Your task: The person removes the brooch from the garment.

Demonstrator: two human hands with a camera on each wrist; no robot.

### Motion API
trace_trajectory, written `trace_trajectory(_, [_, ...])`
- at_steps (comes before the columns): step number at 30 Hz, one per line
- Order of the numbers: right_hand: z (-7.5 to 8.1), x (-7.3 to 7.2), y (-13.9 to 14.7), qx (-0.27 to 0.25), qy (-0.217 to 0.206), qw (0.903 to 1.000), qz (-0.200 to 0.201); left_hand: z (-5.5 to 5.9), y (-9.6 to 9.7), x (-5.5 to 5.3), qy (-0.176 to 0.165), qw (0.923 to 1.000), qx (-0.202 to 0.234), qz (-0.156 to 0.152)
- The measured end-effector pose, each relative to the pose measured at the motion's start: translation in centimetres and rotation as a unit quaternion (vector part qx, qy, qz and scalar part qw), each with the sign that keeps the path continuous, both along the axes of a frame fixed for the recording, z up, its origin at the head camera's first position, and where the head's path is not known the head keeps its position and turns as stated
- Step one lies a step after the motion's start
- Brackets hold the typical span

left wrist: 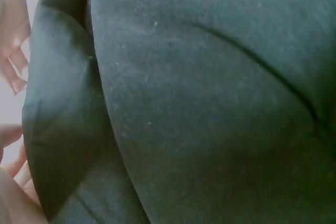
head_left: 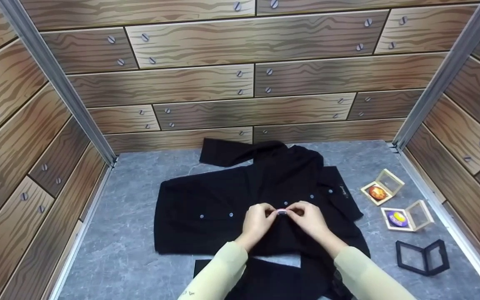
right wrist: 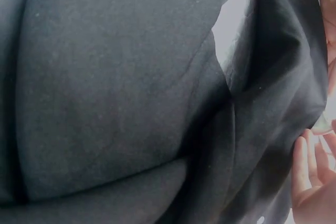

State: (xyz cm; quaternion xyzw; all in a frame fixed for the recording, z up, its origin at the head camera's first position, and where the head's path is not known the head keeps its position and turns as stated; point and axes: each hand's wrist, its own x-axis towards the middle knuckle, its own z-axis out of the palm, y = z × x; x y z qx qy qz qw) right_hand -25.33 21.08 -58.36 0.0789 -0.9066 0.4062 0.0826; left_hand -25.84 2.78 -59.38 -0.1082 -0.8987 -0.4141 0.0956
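Observation:
A black button-front jacket (head_left: 206, 191) lies spread over the grey surface, its sleeves splayed, with several pale buttons on its front. Over its front, my left hand (head_left: 256, 221) and right hand (head_left: 310, 218) meet at a small round badge (head_left: 281, 211) with a reddish top edge and a silvery side. Each hand pinches one side of it between thumb and fingers. Whether the badge is fastened to the cloth I cannot tell. Dark cloth (left wrist: 199, 103) fills most of the left wrist view, and black folds (right wrist: 115, 87) fill the right wrist view; fingers show only at their edges.
On the right stand two open light wooden cases, one with an orange badge (head_left: 377, 192), the other with a purple and yellow badge (head_left: 397, 218). Nearer me is an open black frame case (head_left: 411, 257). Wood-patterned walls (head_left: 206, 83) enclose the back and sides.

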Motion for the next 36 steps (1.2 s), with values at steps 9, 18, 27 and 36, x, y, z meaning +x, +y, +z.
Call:
trace_trajectory(9, [-0.1, 0.0, 0.0, 0.009, 0.002, 0.9999, -0.009, 0.3, 0.3, -0.1, 0.008, 1.0000, 0.000, -0.006])
trace_trajectory(18, [-0.4, -0.4, 0.3, -0.003, -0.013, 0.9993, 0.036, 0.3, 0.6, -0.4, -0.001, 1.0000, -0.001, -0.005])
trace_trajectory(27, [-0.6, -0.5, 0.2, -0.004, -0.028, 0.9995, 0.012, 0.0, 0.6, -0.3, -0.010, 0.9998, 0.002, -0.014])
trace_trajectory(36, [-0.5, -1.1, -0.1, -0.011, -0.037, 0.9992, 0.016, 0.3, 0.5, -0.6, -0.010, 0.9998, 0.004, -0.019])
